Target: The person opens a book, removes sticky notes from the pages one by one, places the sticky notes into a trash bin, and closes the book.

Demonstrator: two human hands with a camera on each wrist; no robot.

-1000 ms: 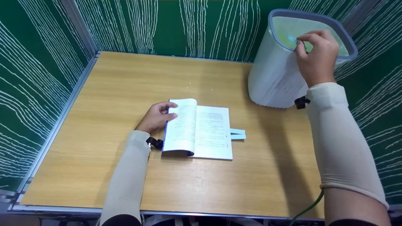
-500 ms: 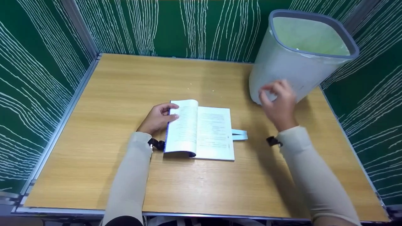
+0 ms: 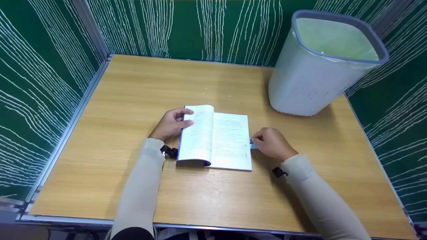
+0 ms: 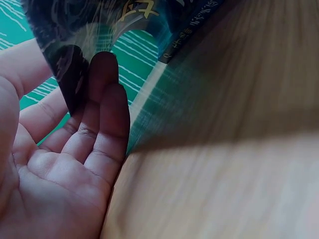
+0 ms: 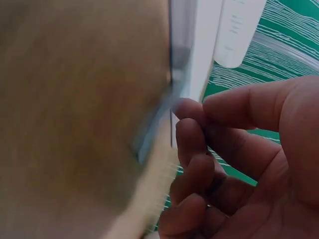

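An open book (image 3: 232,141) with printed pages lies mid-table, its left part raised and curled over. My left hand (image 3: 168,125) holds that raised part at its left edge, thumb on the page and fingers behind. The left wrist view shows the left hand (image 4: 75,144) behind the dark, glossy cover (image 4: 65,55) with gold characters. From the book's right edge sticks a light blue strip like a bookmark (image 3: 254,146), split in two tails. My right hand (image 3: 272,143) pinches it at the page edge with thumb and forefinger. In the right wrist view the strip (image 5: 149,129) is blurred beside the fingertips.
A pale bin (image 3: 310,80) with a grey rim and a light liner stands at the table's back right corner. Tiny white scraps (image 3: 230,96) lie behind the book. Green walls (image 3: 186,30) with white lines enclose the wooden table (image 3: 140,86).
My right hand has come from over the bin down and left to the blue strip, where it now pinches. The left hand keeps its hold on the book.
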